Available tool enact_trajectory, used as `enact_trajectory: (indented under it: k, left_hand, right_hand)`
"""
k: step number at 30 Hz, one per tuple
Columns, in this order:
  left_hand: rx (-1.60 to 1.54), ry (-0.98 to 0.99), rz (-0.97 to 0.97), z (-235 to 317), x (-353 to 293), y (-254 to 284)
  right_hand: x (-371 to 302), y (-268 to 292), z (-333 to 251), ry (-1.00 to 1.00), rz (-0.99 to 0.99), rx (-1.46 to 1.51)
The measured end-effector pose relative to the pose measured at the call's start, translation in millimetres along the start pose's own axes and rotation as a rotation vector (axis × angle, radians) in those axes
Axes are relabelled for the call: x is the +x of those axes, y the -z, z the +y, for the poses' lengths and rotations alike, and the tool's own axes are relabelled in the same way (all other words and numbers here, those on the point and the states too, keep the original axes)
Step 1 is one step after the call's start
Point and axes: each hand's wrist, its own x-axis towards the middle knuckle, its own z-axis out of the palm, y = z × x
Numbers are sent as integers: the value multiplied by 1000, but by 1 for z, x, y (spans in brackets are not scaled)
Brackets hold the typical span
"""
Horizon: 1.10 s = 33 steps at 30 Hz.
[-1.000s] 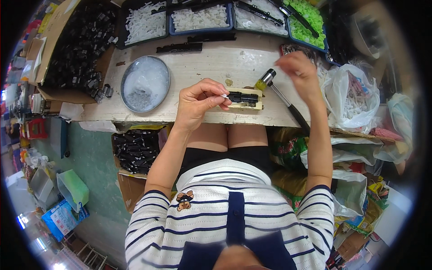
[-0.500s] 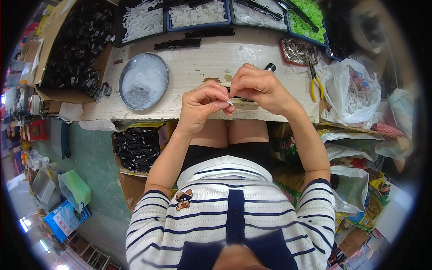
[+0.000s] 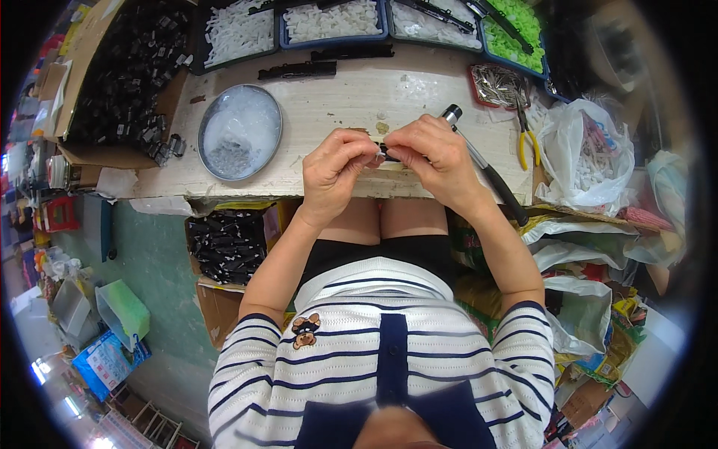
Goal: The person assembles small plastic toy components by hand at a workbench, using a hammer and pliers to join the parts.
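Observation:
My left hand [image 3: 333,173] is closed in a pinch near the table's front edge, with a small white piece [image 3: 378,156] just showing at its fingertips. Facing it, almost touching, my right hand [image 3: 441,161] is pinched closed too; what its fingertips hold is hidden. A small dark part [image 3: 386,150] shows between the two hands, too covered to make out its kind. To the right of my right hand lies a hammer [image 3: 486,166] with a metal head and a black grip, its handle reaching over the table's front edge.
A round metal dish [image 3: 277,142] holds whitish grease. Trays of white pieces [image 3: 331,21] and green pieces [image 3: 511,34] line the back. Black strips [image 3: 298,70] lie before them. Yellow-handled pliers [image 3: 528,142] and a white bag [image 3: 587,168] sit right; a carton [image 3: 84,71] of black parts stands left.
Both hands have drawn level, fingertips meeting; my right hand has lowered and shifted right. The hammer's handle, earlier hidden behind my right forearm, now shows.

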Motion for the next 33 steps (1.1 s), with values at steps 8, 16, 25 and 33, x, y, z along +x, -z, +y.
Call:
enact_trajectory:
  k: [8,16,25,33]
  left_hand:
    - [443,-207,-62,-3,6,7]
    - [620,-47,-210,-9,7,12]
    - [642,88,-341,-4,21,11]
    - [756,28,-482,10,37,5]
  right_hand:
    - [-10,-6,2,39,27,-189]
    - [-13,-9,10,29,-135,-357]
    - [-11,-5,12,-19,-225,-264]
    - [-18,22,23,-90,-150,-250]
